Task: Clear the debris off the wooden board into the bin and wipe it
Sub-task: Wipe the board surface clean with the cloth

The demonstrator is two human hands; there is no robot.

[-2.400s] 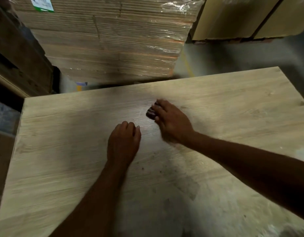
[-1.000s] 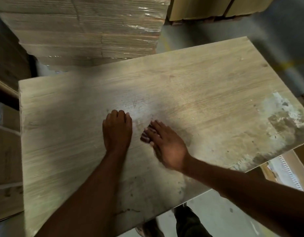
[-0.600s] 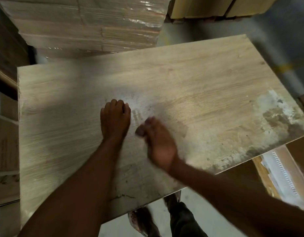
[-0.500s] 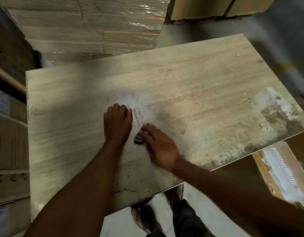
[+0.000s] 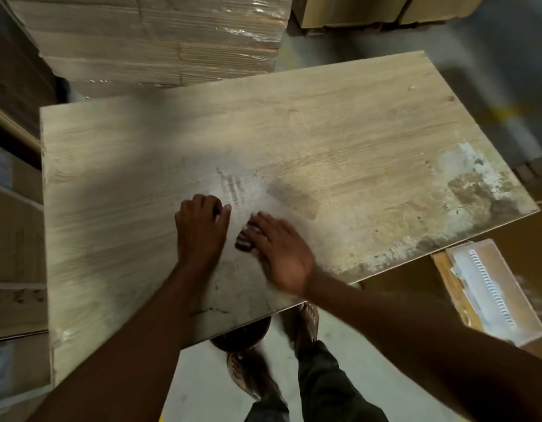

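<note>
A pale wooden board (image 5: pixel 355 132) fills the middle of the view, its near edge just above my feet. My left hand (image 5: pixel 199 233) rests palm down on it with the fingers half curled and nothing in it. Just to the right, my right hand (image 5: pixel 281 254) is blurred and presses a small dark pad (image 5: pixel 243 243) against the board under its fingertips. Pale rub marks (image 5: pixel 236 187) show just beyond both hands. A patch of white dust (image 5: pixel 464 166) and a brown stain (image 5: pixel 467 187) cover the board's right end. No bin is in view.
A plastic-wrapped stack of cardboard (image 5: pixel 157 41) stands close behind the board. Cartons (image 5: pixel 13 239) line the left side. To the right, below the board, lies an open box (image 5: pixel 489 287) with a white ribbed part. My sandalled feet (image 5: pixel 306 324) and a dark round object (image 5: pixel 242 333) are below the near edge.
My right hand has rubbed the dark pad back and forth beside the left hand, ending a little nearer to me. The left hand has stayed pressed on the board.
</note>
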